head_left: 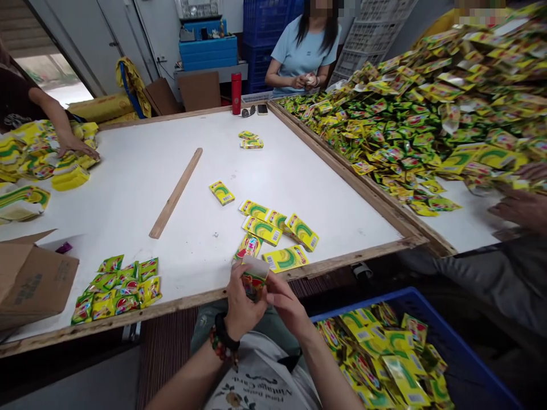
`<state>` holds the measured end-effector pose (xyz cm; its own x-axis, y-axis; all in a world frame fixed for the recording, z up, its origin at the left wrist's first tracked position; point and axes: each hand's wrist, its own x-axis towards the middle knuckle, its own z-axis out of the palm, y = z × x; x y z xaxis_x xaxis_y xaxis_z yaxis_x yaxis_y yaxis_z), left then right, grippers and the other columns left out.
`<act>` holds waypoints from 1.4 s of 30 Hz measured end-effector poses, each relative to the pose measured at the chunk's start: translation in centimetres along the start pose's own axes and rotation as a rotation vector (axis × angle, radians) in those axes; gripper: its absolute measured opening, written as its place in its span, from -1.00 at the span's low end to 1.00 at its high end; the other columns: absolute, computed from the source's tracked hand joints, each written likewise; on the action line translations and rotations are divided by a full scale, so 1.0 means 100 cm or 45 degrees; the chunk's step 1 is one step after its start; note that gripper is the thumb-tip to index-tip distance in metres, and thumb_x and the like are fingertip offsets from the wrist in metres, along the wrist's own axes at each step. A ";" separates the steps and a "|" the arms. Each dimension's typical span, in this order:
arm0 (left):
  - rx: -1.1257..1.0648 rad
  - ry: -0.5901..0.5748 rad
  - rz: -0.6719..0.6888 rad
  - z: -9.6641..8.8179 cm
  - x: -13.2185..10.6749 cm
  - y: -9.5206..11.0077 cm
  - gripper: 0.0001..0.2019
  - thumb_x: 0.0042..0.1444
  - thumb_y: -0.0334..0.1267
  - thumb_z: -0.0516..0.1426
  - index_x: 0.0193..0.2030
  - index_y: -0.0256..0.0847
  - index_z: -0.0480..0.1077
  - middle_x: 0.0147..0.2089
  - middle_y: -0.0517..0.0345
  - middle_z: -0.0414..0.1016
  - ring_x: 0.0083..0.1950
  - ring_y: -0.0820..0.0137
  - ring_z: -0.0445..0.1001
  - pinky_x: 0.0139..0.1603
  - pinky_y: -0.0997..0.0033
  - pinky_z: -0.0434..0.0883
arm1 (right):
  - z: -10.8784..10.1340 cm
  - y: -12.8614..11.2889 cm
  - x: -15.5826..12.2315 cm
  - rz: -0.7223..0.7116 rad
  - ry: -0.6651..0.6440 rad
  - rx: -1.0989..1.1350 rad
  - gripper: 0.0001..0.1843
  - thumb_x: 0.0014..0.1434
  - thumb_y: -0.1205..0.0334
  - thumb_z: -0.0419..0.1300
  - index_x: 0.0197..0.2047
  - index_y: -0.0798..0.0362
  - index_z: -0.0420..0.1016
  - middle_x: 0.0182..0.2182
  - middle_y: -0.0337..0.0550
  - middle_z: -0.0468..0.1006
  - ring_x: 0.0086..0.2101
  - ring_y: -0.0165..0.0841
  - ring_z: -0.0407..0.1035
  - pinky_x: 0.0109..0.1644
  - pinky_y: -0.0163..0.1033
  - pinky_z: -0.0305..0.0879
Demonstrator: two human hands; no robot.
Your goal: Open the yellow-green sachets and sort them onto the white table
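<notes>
The left hand (243,304) and right hand (286,304) are together, clamped on one yellow packet (254,278) at the table's near edge. Seven packets (262,230) lie just ahead on the white table (128,199), two more (250,140) farther off.

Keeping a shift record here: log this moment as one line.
left hand | right hand | both holding yellow-green sachet | beyond: white-topped table | right: blue crate of sachets
</notes>
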<state>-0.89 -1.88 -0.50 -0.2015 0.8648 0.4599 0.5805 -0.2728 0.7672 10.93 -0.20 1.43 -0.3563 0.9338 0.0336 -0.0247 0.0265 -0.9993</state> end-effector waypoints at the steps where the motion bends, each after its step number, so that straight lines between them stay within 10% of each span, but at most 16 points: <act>1: 0.005 0.040 0.051 0.001 -0.001 0.000 -0.53 0.04 -0.28 0.16 0.09 -0.17 0.14 0.10 -0.12 0.32 0.16 0.14 0.38 0.10 0.07 0.42 | 0.001 0.000 0.002 0.093 0.010 0.193 -0.51 0.20 0.01 0.06 0.11 0.05 0.47 0.00 -0.03 0.58 0.00 -0.13 0.44 0.11 -0.01 0.34; 7: 0.037 -0.016 0.231 -0.003 0.007 0.001 -0.49 0.00 -0.36 0.15 0.10 -0.19 0.08 0.26 -0.24 0.22 0.28 0.11 0.29 0.13 0.05 0.40 | 0.013 -0.010 0.016 0.330 0.359 0.428 -0.70 0.03 0.02 0.25 -0.22 -0.04 0.66 -0.17 -0.14 0.67 -0.08 -0.09 0.49 0.10 0.05 0.34; 14: -0.067 -0.327 -0.027 -0.006 0.020 0.004 -0.39 0.06 -0.28 0.17 0.25 -0.16 0.07 0.24 -0.14 0.33 0.17 0.18 0.44 0.11 0.15 0.46 | 0.009 -0.037 0.010 -0.248 0.146 -0.334 -0.61 0.17 0.22 0.19 0.08 -0.08 0.53 0.02 -0.08 0.58 0.00 -0.17 0.48 0.08 -0.09 0.38; 19: -0.162 -0.313 -0.158 -0.002 0.012 0.000 -0.32 -0.09 -0.27 0.23 0.20 -0.17 0.11 0.11 -0.07 0.47 0.07 0.18 0.51 0.05 0.17 0.48 | 0.006 -0.030 0.014 -0.159 0.317 -0.461 -0.64 0.25 0.23 0.11 0.08 0.04 0.52 -0.08 -0.04 0.63 -0.34 -0.26 0.59 -0.22 -0.19 0.50; 32: -0.152 -0.362 -0.090 -0.007 0.018 0.011 -0.66 0.02 -0.34 0.10 -0.01 -0.15 0.28 -0.10 0.04 0.52 -0.10 0.24 0.55 -0.09 0.22 0.49 | 0.004 -0.026 0.002 -0.424 -0.013 -0.718 -0.51 0.33 0.30 0.00 0.31 -0.04 0.24 -0.17 -0.01 0.65 -0.22 -0.26 0.57 -0.16 -0.22 0.49; 36: -0.246 -0.485 0.042 -0.013 0.017 0.015 -0.41 -0.04 -0.21 0.27 0.15 -0.14 0.21 0.10 -0.04 0.42 0.10 0.18 0.43 0.03 0.17 0.46 | -0.049 -0.029 -0.044 -0.268 0.152 -0.978 -0.53 0.35 0.21 -0.04 0.29 -0.05 0.27 -0.07 -0.01 0.63 -0.23 -0.25 0.59 -0.22 -0.25 0.51; 39: -0.230 -0.405 -0.132 -0.018 0.021 0.015 -0.61 0.12 -0.20 0.18 0.09 -0.13 0.27 0.03 0.00 0.44 0.01 0.27 0.46 -0.07 0.25 0.49 | -0.116 -0.024 -0.077 0.202 0.429 -1.521 -0.53 0.24 0.01 0.08 0.12 0.01 0.50 -0.19 0.06 0.67 -0.36 -0.05 0.60 -0.38 -0.09 0.52; 42: -0.216 -0.373 -0.259 -0.017 0.029 0.013 -0.82 0.21 -0.27 0.07 -0.04 -0.14 0.34 -0.14 0.08 0.47 -0.19 0.38 0.48 -0.21 0.36 0.50 | -0.162 -0.012 -0.062 0.257 0.495 -1.715 -0.47 0.23 0.07 0.06 0.14 0.21 0.46 0.02 0.29 0.53 0.03 0.11 0.43 -0.01 0.10 0.44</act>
<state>-2.10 -0.49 2.55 -0.0509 0.9853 0.1629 0.4081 -0.1283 0.9039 28.26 -0.22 2.23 0.0349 0.9938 0.1054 0.9703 -0.0084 -0.2416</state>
